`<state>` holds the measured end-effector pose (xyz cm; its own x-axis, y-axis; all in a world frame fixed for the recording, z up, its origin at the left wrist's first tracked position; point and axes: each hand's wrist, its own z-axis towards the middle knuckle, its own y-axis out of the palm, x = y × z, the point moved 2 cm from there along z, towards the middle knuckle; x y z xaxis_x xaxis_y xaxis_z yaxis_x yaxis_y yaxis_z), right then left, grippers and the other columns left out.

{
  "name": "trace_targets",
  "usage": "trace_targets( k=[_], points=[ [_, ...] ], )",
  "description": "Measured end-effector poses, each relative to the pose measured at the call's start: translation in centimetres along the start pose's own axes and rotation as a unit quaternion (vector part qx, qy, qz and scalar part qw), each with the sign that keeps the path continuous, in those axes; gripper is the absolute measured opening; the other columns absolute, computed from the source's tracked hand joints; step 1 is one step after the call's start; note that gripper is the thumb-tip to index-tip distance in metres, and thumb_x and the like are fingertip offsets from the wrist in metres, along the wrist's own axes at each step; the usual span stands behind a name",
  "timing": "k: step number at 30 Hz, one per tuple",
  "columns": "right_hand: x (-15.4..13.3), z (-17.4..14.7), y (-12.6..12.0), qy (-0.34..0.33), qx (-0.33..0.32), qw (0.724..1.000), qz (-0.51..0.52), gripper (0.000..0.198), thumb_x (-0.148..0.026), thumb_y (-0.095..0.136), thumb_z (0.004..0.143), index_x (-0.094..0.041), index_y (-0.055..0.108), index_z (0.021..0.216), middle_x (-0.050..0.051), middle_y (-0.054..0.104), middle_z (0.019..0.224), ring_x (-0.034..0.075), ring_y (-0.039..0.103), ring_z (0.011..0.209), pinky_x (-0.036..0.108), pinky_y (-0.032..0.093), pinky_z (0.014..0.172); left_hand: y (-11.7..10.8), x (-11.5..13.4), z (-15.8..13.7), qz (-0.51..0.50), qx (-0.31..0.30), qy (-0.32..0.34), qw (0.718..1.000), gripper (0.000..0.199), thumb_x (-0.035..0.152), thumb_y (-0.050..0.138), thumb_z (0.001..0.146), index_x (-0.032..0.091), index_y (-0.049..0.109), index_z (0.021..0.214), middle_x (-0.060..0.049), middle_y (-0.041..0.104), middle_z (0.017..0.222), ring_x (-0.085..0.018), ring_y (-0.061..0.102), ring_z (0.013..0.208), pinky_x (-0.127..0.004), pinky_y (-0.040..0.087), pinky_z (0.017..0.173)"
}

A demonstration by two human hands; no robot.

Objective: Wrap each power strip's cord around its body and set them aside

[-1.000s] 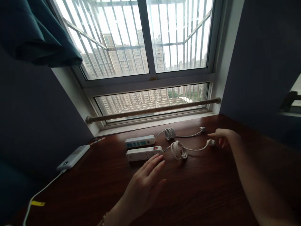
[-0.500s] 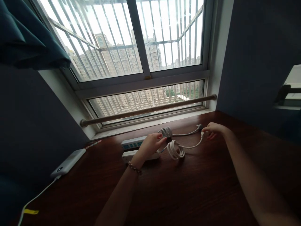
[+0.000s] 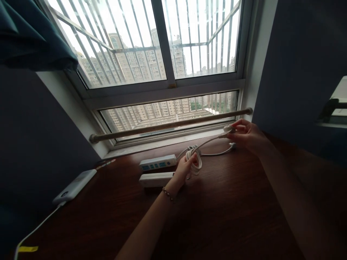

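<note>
My left hand [image 3: 184, 169] is closed around the coiled white cord [image 3: 197, 163] of the nearer power strip [image 3: 155, 178]. Between the fingers of my right hand [image 3: 248, 135] is the white plug [image 3: 228, 128] at the cord's end, lifted above the table near the window sill. The cord runs slanting up from the coil to this plug. Just behind lies the farther power strip [image 3: 158, 162], its sockets showing bluish. A second coiled cord lies behind the held coil, mostly covered by it, and its plug [image 3: 232, 145] rests on the table.
On the left of the brown table [image 3: 230, 216] lies a white box-shaped device [image 3: 74, 186] with a white cable [image 3: 38, 229] and a yellow tag [image 3: 28, 249]. A rail [image 3: 173, 125] crosses low before the window. A dark curtain [image 3: 35, 39] hangs at upper left.
My left hand has moved right and taken hold of the nearer coil, which is lifted. My right hand has risen toward the sill with the plug, drawing the cord upward.
</note>
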<state>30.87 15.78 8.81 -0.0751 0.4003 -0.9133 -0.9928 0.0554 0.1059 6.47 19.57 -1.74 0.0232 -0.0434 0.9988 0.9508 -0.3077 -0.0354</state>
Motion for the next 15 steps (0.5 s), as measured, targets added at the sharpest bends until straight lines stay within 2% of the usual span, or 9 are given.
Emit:
trace_targets(
  k=[3,7,11,15],
  points=[
    [-0.2,-0.4,1.0,-0.001,-0.018,0.999,0.035,0.041,-0.016,0.084,0.051,-0.019,0.053,0.079,0.0,0.068,0.083,0.015,0.067,0.074,0.026,0.055,0.067,-0.6,1.4,-0.4,-0.081,-0.002,-0.011,0.997,0.042,0.039,0.062,0.07,0.014,0.056,0.102,-0.009,0.067,0.095,-0.018,0.065,0.075,-0.028,0.05,0.066],
    [0.4,-0.6,2.2,0.042,-0.066,0.996,0.044,0.041,-0.017,0.083,0.054,-0.019,0.052,0.08,0.002,0.068,0.087,0.016,0.067,0.077,0.028,0.056,0.067,-1.9,2.7,-1.0,-0.138,-0.04,-0.059,0.988,0.026,0.018,0.062,0.06,0.007,0.064,0.084,-0.013,0.07,0.081,-0.021,0.067,0.073,-0.031,0.052,0.071],
    [1.1,-0.8,3.2,0.051,-0.079,0.995,0.027,0.041,-0.02,0.082,0.056,-0.018,0.049,0.08,0.003,0.066,0.093,0.018,0.066,0.083,0.032,0.057,0.071,-3.1,3.6,-1.1,-0.149,-0.038,-0.073,0.985,0.021,0.011,0.059,0.057,0.008,0.067,0.077,-0.009,0.071,0.075,-0.017,0.066,0.069,-0.026,0.051,0.068],
    [1.8,-1.4,5.0,0.069,-0.158,0.984,-0.045,0.039,-0.022,0.081,0.055,-0.017,0.049,0.078,0.004,0.065,0.094,0.017,0.066,0.083,0.032,0.056,0.073,-2.9,3.9,-1.3,-0.128,-0.056,-0.076,0.987,0.025,0.009,0.061,0.056,0.009,0.071,0.079,-0.007,0.072,0.072,-0.016,0.064,0.066,-0.023,0.048,0.064]
  ],
)
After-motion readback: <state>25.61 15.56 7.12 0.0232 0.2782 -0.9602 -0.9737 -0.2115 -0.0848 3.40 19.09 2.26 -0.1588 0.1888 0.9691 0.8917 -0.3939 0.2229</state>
